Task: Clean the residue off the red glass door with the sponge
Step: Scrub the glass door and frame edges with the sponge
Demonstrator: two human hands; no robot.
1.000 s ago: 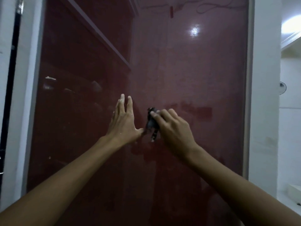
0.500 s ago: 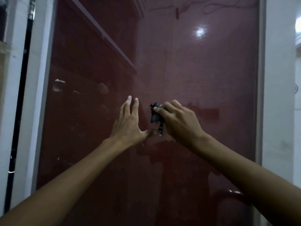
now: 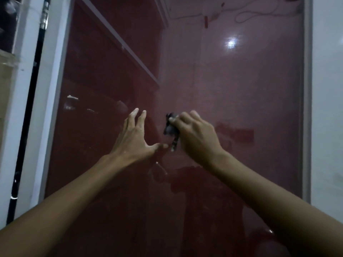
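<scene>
Head view, the only one I have: door (image 3: pixel 232 86) fills the middle, a red glass pane in a pale frame (image 3: pixel 307 108). I take the sponge (image 3: pixel 169 127) as my landmark. It is a small dark wad pressed to the glass near the pane's middle height, with a thin strip hanging from its lower edge.

My right hand (image 3: pixel 196 138) is clenched round the sponge from the right, fingertips curled over its top. My left hand (image 3: pixel 134 138) lies just left of the sponge, spread wide with nothing in it, fingers pointing up and thumb reaching toward the hanging strip; it looks flat against the glass, though I cannot be sure it touches.

Right of the sponge sits a darker, cleaner-looking rectangular patch (image 3: pixel 239 135), and below the sponge a wider dark, wet-looking blotch (image 3: pixel 185 175) spreads downward. I judge those as ground already scrubbed. Above and to the upper right of the sponge the glass looks hazy and milky, with a lamp glare (image 3: pixel 231 43) on it, so I reckon residue remains there. Left of the sponge the pane is dark with reflections and a few pale specks (image 3: pixel 72 97); I cannot tell whether those are residue or reflected things.

By my reading the job is early: small patches done round the sponge, most of the pane left.
</scene>
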